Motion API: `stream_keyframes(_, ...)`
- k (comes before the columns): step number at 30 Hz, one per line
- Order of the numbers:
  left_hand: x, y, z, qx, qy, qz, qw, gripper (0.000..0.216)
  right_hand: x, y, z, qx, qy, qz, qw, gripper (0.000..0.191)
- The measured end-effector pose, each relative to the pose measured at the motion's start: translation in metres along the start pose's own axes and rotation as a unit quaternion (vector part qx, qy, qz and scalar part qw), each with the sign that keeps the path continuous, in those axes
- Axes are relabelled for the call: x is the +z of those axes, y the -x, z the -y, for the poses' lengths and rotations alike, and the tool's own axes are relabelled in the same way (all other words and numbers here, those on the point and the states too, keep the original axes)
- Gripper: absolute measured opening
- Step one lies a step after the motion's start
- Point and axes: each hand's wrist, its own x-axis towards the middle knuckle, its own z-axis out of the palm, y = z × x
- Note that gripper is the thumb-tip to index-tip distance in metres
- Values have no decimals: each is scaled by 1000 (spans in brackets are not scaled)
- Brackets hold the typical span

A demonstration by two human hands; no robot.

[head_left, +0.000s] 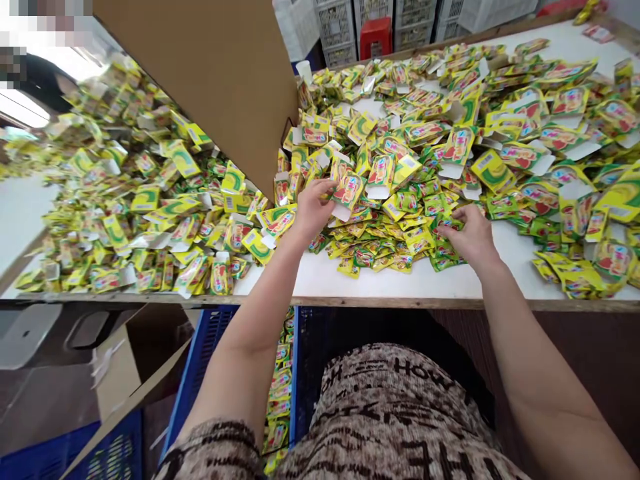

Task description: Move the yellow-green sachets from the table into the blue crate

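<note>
My left hand (316,210) is closed on the edge of a small yellow-green carton (349,190) with a red fruit print. The carton's white end flap hangs open toward me. To the right, my right hand (474,235) has its thumb and fingers curled together at a green sachet (441,250) on the near side of the pile; the fingertips partly hide the grip. Between the hands lies a heap of flat yellow sachets (373,243). More cartons (383,175), several with open flaps, lie just beyond.
A tall brown cardboard sheet (215,73) stands between this pile and a big carton heap (165,213) at left. Below the table edge (390,303), a blue crate (200,373) holds packets. Behind are grey crates (337,27) and a red stool (376,37). Another person is at far left.
</note>
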Motion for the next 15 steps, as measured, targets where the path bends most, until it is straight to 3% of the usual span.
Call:
stream_keyframes(2,-8,15,-12,-49,35,-44,997,28,-7,11,12,-25,-13,26,999,36)
stream_keyframes(4,-20,35,-32,-61,34,-52,996,20,-14,23,26,-42,-56,56,996,26)
stream_keyframes(6,-31,55,-56,-39,15,10,999,12,-17,34,43,-61,-129,79,987,22)
stream_keyframes(8,-30,71,-76,-5,13,114,993,12,-12,46,60,-84,-197,107,971,23)
stream_keyframes(10,-14,82,-86,7,47,192,980,16,0,59,73,-105,-222,146,958,28)
stream_keyframes(11,-1,87,-86,-6,76,202,976,20,6,65,76,-113,-220,160,956,30)
stream_keyframes(15,55,102,-76,-155,243,102,952,45,24,87,69,-78,-214,159,961,33)
